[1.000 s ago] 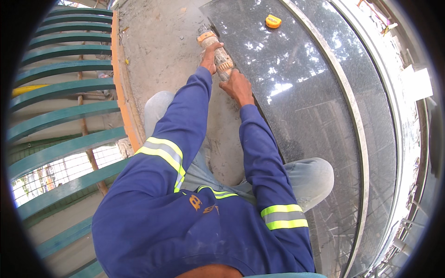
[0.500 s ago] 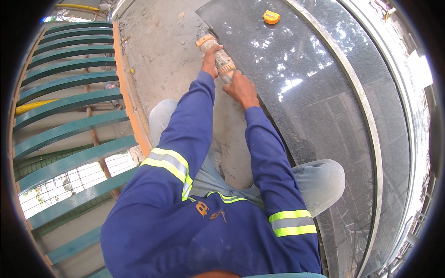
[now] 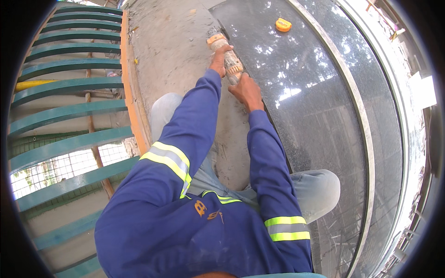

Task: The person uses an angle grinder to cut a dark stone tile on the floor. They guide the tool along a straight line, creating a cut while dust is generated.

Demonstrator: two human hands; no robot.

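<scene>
A dusty, pale power tool with orange parts (image 3: 231, 60) lies along the edge of a dark, glossy stone slab (image 3: 315, 125), its head at the far end. My left hand (image 3: 219, 60) is closed around the front of the tool's body. My right hand (image 3: 245, 91) is closed on its near end. The tool's working tip is too small and dusty to make out. A strip of dusty grey concrete (image 3: 164, 55) runs left of the tool. A small yellow case-like object (image 3: 283, 25), probably a tape measure, lies on the slab beyond it.
Curved teal slats (image 3: 69, 85) with an orange edge board (image 3: 134, 118) run down the left side, with gaps showing mesh below. A long pale strip (image 3: 357, 106) crosses the slab on the right. My bent knees (image 3: 315, 192) rest either side of my arms.
The whole view has shifted slightly. Both hands stay on the tool, which remains at about the same place along the slab's edge.
</scene>
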